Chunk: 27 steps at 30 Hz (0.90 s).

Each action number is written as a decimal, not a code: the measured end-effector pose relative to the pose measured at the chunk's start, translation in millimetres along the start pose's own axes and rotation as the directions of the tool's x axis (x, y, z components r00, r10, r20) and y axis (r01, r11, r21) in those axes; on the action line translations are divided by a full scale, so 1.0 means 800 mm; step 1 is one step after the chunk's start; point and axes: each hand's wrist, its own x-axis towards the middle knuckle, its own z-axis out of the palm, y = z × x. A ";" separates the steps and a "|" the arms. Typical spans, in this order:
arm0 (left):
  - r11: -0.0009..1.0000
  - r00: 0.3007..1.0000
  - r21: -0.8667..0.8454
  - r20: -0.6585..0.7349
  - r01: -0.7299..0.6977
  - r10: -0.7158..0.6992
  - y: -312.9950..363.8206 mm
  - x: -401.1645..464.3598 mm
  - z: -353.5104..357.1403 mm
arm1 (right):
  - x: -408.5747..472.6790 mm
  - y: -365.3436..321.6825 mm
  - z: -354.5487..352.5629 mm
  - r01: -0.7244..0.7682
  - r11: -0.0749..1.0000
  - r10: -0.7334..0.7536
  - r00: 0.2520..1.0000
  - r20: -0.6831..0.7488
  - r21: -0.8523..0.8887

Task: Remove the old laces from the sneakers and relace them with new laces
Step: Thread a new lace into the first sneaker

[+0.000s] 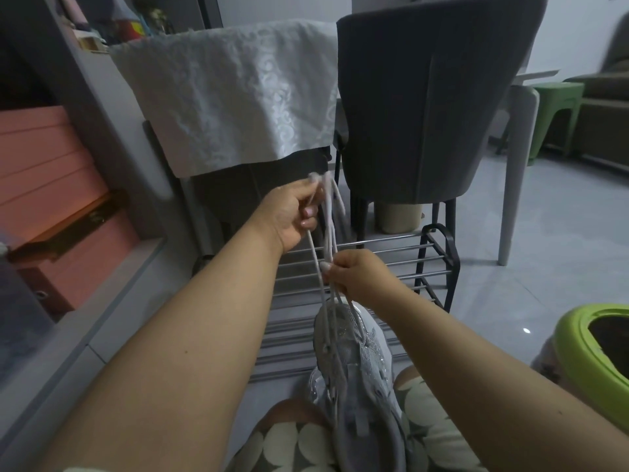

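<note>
On the person's lap lies the pale grey mesh sneaker (354, 362), its soft, limp whitish cord laces (328, 240) drawn upward, pinched low by the right hand (354, 272) and gripped higher by the left hand (294, 216), best held near their tips.

The grey sneaker (354, 362) rests on the person's lap (306, 441), its toe over the metal shoe rack (391, 264) standing on the tiled floor (544, 267).

Grey sneaker (354, 369), pale laces (326, 233), white patterned cloth (231, 97), lime-green bin (578, 342), pink boxes (51, 185)
</note>
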 end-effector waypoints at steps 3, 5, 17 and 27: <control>0.999 0.999 -0.043 -0.010 0.031 -0.032 0.014 0.004 0.003 | 0.000 0.001 -0.002 0.014 0.999 -0.012 0.999 -0.041 0.050; 0.998 0.998 0.005 -0.026 0.060 -0.060 0.014 0.005 0.007 | 0.001 0.001 -0.001 0.020 0.998 -0.016 0.998 -0.068 0.056; 0.958 0.968 0.143 -0.051 0.249 -0.244 -0.018 -0.010 0.006 | 0.031 -0.050 -0.040 0.156 0.973 -0.128 0.978 -0.166 0.172; 0.904 0.884 0.255 0.235 0.344 -0.403 -0.046 -0.045 -0.009 | 0.069 -0.095 -0.074 0.270 0.949 -0.204 0.918 -0.340 0.160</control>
